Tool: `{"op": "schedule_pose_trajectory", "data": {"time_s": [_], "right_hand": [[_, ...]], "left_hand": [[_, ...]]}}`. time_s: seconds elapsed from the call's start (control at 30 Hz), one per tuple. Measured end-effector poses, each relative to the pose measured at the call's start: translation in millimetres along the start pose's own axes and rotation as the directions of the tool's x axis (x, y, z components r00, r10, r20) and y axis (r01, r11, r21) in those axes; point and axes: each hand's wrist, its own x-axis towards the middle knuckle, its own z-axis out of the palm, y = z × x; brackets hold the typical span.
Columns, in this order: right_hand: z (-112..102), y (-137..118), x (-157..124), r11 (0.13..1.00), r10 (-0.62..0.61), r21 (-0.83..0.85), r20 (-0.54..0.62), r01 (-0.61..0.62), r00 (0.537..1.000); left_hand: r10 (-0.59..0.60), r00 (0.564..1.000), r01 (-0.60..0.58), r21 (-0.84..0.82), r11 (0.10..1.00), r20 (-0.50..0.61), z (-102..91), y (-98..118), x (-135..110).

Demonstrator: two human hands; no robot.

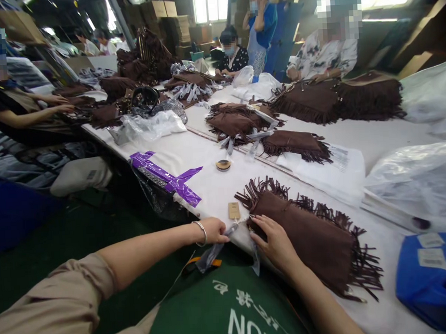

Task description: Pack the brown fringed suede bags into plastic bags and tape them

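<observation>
At far left, a blue plastic bin (8, 210) stands on the floor with its contents out of sight, below a co-worker's hands (65, 105) resting on dark fringed pieces. Strips of purple tape (167, 177) fix a clear plastic bag (153, 200) to the edge of the white-covered table (209, 197), and it hangs down with only dark bits showing inside. The left hand (211, 231), wearing a bangle, pinches a clear plastic sleeve (211, 255) at the table edge. The right hand (274, 245) lies open, its fingers spread on a brown suede fringed bag (301, 232). That bag lies flat on the table directly in front of the person, its long fringe splayed along the edges, with a kraft paper tag (234, 211) just beside it. Farther right, a heap of clear plastic wrapping (414, 177) lies near a blue bag (433, 280) with white labels.
</observation>
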Motion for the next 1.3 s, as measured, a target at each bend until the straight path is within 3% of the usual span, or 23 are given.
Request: {"op": "schedule_pose_trajectory", "data": {"time_s": [0.1,0.17,0.33,0.43,0.5,0.6,0.7,0.77,0.83,0.93,1.03,1.1,1.17,1.23,1.3], "right_hand": [[-10.0,-10.8,20.6,1.0,0.025,0.021,-0.092,-0.023,0.995],[-7.2,-24.2,40.7,0.997,0.018,-0.077,-0.096,-0.025,0.995],[31.3,-54.2,86.1,0.961,0.099,-0.256,-0.02,-0.1,0.995],[44.4,-51.5,93.8,0.975,0.082,-0.211,0.014,-0.077,0.997],[39.0,-41.3,86.3,0.988,0.042,-0.15,0.04,-0.036,0.998],[17.2,-25.0,57.5,0.998,-0.004,-0.055,0.012,0.004,1.0],[2.6,-23.3,26.0,0.995,-0.084,0.054,-0.01,0.085,0.996],[7.8,-33.3,17.5,0.987,-0.156,0.048,0.088,0.152,0.984],[22.4,-48.4,21.9,0.983,-0.158,-0.062,0.179,0.172,0.971],[40.4,-65.9,34.2,0.976,-0.109,-0.175,0.132,0.131,0.985],[34.3,-61.5,24.1,0.988,-0.145,-0.051,0.066,0.148,0.987],[20.8,-47.8,6.7,0.993,-0.087,0.077,-0.007,0.088,0.996],[7.9,-35.8,-7.5,0.967,0.118,0.234,-0.049,-0.103,0.992],[1.5,-33.3,-11.6,0.828,0.35,0.436,0.09,-0.353,0.932],[3.1,-41.1,-6.7,0.576,0.401,0.607,0.374,-0.547,0.836]], "left_hand": [[-0.044,0.999,0.044,-0.03,0.999,-0.017,7.8,6.6,-5.7],[-0.072,0.996,0.07,-0.042,0.997,-0.049,10.3,7.4,-8.9],[-0.103,0.99,0.094,-0.101,0.99,-0.098,20.9,7.3,-15.9],[-0.135,0.986,0.115,-0.183,0.976,-0.1,27.0,4.2,-17.1],[-0.137,0.986,0.111,-0.236,0.965,-0.094,25.4,-1.5,-16.6],[-0.103,0.989,0.067,-0.296,0.953,-0.108,11.7,-14.8,-13.7],[-0.054,0.979,0.01,-0.218,0.976,-0.196,-11.9,-26.5,-5.4],[-0.025,0.965,-0.008,-0.126,0.992,-0.259,-30.5,-27.7,3.8],[0.019,0.953,-0.03,-0.033,0.999,-0.302,-49.6,-22.1,13.9],[0.113,0.938,-0.078,0.119,0.99,-0.327,-72.4,-7.7,23.9],[0.149,0.938,-0.098,0.174,0.98,-0.312,-77.8,0.3,21.5],[0.105,0.956,-0.08,0.102,0.992,-0.275,-69.5,0.1,13.3],[0.042,0.984,-0.055,-0.072,0.996,-0.175,-54.2,-0.4,2.0],[0.01,0.999,-0.021,-0.312,0.95,-0.037,-36.6,3.5,-10.1],[0.047,0.998,-0.016,-0.499,0.866,0.049,-21.9,13.5,-21.2]]}}
